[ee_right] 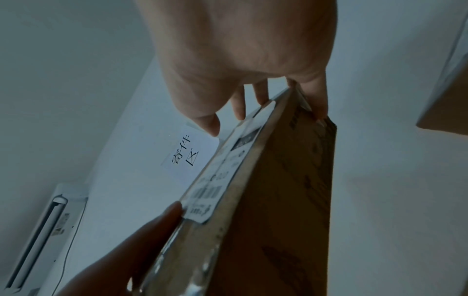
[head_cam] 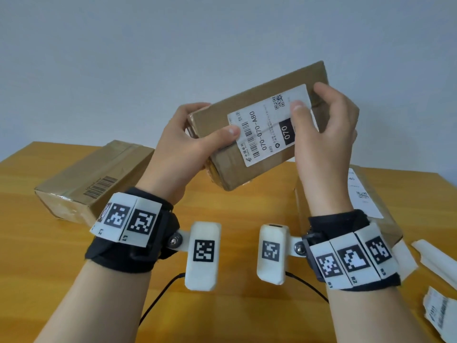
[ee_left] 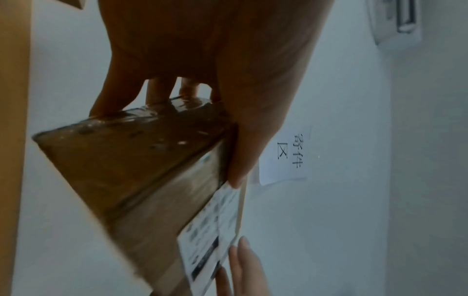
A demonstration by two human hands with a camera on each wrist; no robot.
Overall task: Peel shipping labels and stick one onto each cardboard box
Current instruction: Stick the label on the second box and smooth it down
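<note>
I hold a brown cardboard box (head_cam: 222, 167) up in the air, tilted, above the table. A white shipping label (head_cam: 267, 129) with a barcode and "070-070-A80" lies flat on the face turned to me. My left hand (head_cam: 193, 142) grips the box's left end, thumb on the label's left edge. My right hand (head_cam: 326, 120) grips the right end, thumb over the label near its QR code, fingers curled behind. The left wrist view shows the box (ee_left: 131, 160) and label (ee_left: 207, 230) edge-on. The right wrist view shows the label (ee_right: 222, 166) along the box (ee_right: 278, 200).
A second taped box (head_cam: 94, 181) lies on the wooden table (head_cam: 235, 318) at the left. A third box (head_cam: 371, 194) bearing a label sits at the right. White backing strips (head_cam: 435, 258) and a stack of labels (head_cam: 440, 315) lie at the right edge.
</note>
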